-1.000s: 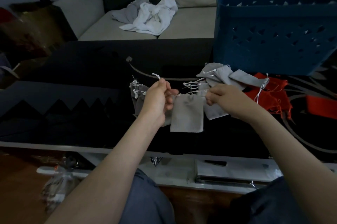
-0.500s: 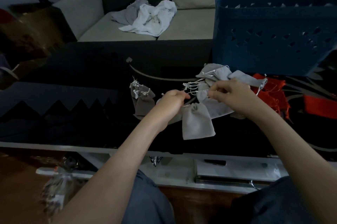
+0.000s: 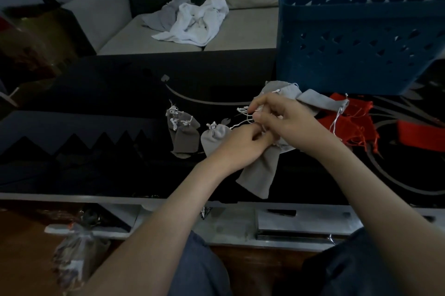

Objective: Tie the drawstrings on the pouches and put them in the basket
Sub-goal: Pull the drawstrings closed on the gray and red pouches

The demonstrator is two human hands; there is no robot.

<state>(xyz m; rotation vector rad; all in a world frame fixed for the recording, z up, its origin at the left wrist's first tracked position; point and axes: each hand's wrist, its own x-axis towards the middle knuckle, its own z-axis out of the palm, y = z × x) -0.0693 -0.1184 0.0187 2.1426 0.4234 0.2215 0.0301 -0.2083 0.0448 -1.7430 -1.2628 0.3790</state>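
A grey pouch (image 3: 258,175) hangs tilted below my two hands at the table's middle. My left hand (image 3: 243,145) pinches its neck and a white drawstring (image 3: 240,123). My right hand (image 3: 286,120) is just above and right of it, fingers closed on the same strings. Tied grey pouches lie to the left: a light one (image 3: 212,138) and darker ones (image 3: 184,135). More grey pouches (image 3: 315,100) and red pouches (image 3: 354,122) are piled right of my hands. The blue basket (image 3: 356,38) stands at the back right.
The black glass table (image 3: 96,127) carries everything; its front edge runs just below my hands. A sofa behind holds crumpled white and grey cloths (image 3: 192,21). A red strip (image 3: 419,134) lies at the far right. A plastic bag (image 3: 74,254) sits on the floor lower left.
My hands came together from apart and shifted right. The grey pouch swung from hanging flat between them to a tilt beneath them, its strings bunched between my fingers.
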